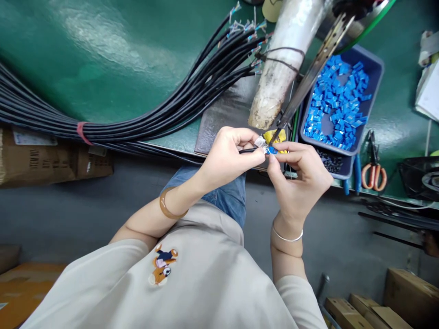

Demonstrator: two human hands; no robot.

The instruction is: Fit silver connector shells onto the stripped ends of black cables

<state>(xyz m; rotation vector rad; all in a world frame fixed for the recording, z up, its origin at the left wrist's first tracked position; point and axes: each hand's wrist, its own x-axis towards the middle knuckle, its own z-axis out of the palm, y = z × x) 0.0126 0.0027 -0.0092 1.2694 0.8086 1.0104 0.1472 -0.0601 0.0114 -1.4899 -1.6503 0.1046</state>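
My left hand [230, 153] is closed on the stripped end of a black cable [247, 150]. Facing it, my right hand [297, 171] pinches a small blue piece [272, 150] at the cable's end. Both hands' fingertips nearly meet below the tip of a metal soldering iron or similar tool [278, 128], held on an arm. Something yellow [274, 136] lies just behind the fingertips. The thin wires between the fingers are too small to make out.
A bundle of black cables [137, 130] with a red tie crosses the green table [144, 55]. On the right stand a bin of blue pieces [372, 91], orange-handled scissors [373, 176] and blue-handled pliers [357, 173]. A wide pale duct [291, 45] hangs above.
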